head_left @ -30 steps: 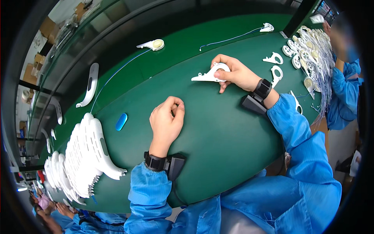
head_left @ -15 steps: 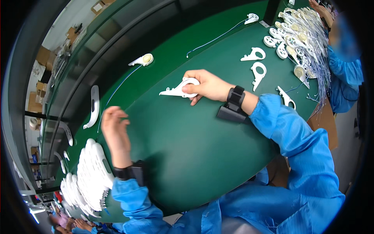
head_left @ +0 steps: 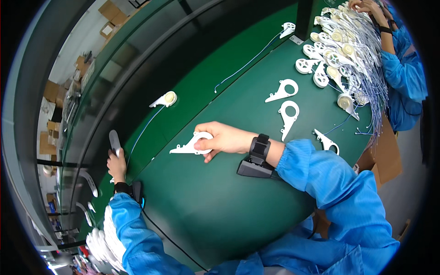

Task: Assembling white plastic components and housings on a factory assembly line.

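Note:
My right hand (head_left: 220, 140) pinches a white plastic ring with a pointed tail (head_left: 185, 147) between thumb and fingers, above the green table. Far to the left, my left hand (head_left: 117, 166) has its fingers closed around the lower part of a long, curved white plastic shell (head_left: 115, 141), whose upper end still shows. Beyond the hands, a white part with a round cream reel (head_left: 169, 98) and a trailing blue cord lies on the darker green strip.
Loose ring-shaped white parts (head_left: 288, 120) lie right of my right hand. A heap of reel parts with blue cords (head_left: 341, 50) fills the far right, where another person's hands (head_left: 366, 7) work. White shells (head_left: 103, 245) are piled beside my left sleeve.
My left hand has reached forward and left onto the curved white shell. My right hand keeps its hold on the ring-shaped part. The whole view has shifted, with the table items lower.

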### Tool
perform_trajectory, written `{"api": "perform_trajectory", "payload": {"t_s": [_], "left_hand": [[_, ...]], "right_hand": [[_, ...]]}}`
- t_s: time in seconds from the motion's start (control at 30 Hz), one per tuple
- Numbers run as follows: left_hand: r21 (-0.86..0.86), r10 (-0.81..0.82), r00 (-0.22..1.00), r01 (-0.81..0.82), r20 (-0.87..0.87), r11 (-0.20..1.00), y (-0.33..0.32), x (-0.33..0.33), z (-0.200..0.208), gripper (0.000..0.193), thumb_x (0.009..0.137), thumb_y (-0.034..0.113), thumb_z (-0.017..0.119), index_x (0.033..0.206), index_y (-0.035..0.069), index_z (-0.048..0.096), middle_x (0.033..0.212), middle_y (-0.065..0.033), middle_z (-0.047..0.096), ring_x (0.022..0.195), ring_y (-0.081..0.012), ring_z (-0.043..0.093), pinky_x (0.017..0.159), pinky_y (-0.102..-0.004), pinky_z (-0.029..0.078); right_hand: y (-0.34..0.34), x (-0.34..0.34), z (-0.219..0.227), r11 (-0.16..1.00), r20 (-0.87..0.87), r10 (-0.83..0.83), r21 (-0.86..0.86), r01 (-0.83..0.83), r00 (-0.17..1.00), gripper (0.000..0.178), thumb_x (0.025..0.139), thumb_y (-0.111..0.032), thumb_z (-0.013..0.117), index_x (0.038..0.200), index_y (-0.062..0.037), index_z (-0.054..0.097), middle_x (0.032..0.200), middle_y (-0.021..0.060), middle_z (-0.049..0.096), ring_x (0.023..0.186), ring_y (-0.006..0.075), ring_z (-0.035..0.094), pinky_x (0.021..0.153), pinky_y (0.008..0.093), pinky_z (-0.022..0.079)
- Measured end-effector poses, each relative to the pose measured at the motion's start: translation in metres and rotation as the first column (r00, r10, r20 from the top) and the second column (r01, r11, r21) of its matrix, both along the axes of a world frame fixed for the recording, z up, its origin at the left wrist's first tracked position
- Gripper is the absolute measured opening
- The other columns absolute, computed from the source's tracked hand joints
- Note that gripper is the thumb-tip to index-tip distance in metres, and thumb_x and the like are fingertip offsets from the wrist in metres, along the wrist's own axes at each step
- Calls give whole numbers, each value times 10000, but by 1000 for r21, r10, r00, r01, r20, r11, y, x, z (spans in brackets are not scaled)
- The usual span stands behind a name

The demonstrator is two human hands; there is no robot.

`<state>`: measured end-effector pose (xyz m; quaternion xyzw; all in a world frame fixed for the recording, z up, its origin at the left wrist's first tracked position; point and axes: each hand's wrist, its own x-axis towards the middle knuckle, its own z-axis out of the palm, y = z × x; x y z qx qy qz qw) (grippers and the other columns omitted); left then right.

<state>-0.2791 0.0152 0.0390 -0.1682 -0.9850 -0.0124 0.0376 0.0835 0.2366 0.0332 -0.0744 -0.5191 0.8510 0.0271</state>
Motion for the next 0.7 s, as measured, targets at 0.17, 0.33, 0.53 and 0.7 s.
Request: {"api": "perform_trajectory", "payload": {"t_s": [0.17,0.33,0.53,0.7], "left_hand": [[136,-214,969,230,-122,964,-26,-10,-5,503,973,386,415,1360,65,399,1146,-275,592,1087,-459,544,856,-513,442],[667,-567,755,239,330,705,-33,11,26,376,1001,301,436,1182,-7,551,819,-139,668,664,-234,668,591,-347,525],[555,-631,498,313,595,770,-42,121,94,217,894,161,642,1021,-7,591,774,-12,623,673,-74,585,592,-228,484],[363,-569,554,443,608,820,-59,175,78,159,799,74,697,915,-29,662,734,-83,658,667,-131,588,638,-280,469]], "right_hand": [[-5,-7,-4,1000,1,28,-9,-28,1000,204,949,-190,576,979,6,528,889,63,572,775,117,602,723,310,588],[-6,-5,-5,1000,-4,20,-10,-20,1000,181,953,-170,567,982,6,536,879,60,571,772,121,603,733,321,590],[-1,-2,-6,1000,-34,2,10,-1,999,155,949,-155,572,1005,-12,558,881,46,590,768,118,616,755,331,587],[-19,-2,7,980,-39,9,201,-1,999,194,869,-174,683,977,-22,630,889,39,641,779,107,617,748,259,523]]}}
